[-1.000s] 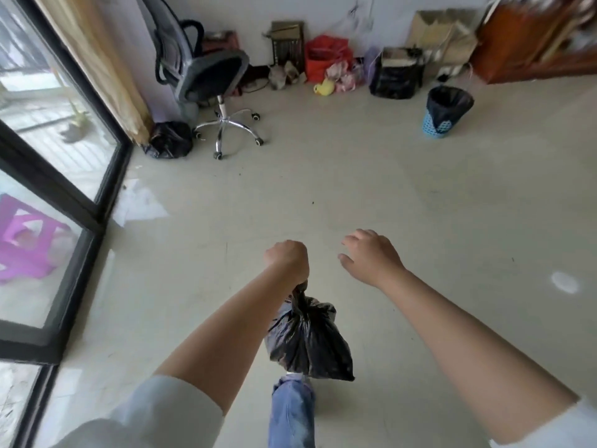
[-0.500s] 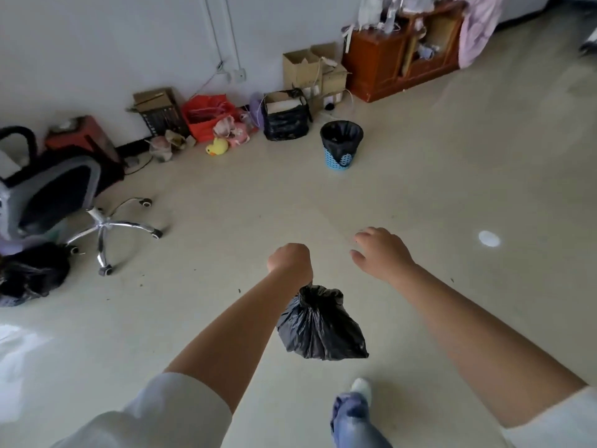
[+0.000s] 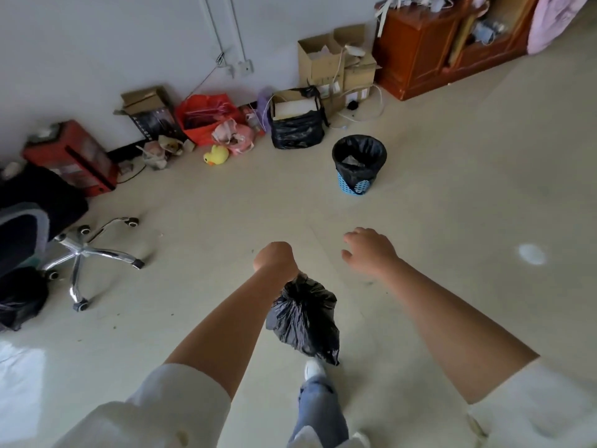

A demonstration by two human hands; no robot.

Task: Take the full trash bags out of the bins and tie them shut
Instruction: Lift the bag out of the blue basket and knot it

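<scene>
One head-worn wide-angle view looked forward and down from standing height. Both forearms reached out from the bottom edge; the floor (image 3: 452, 195) stretched ahead to the wall (image 3: 97, 53), with clutter along it far off.

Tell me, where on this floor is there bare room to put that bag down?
The floor lies bare between the bin, the cabinet and the right hand, and between the chair and the bag held in the left hand. The wall strip is crowded with boxes.
</scene>
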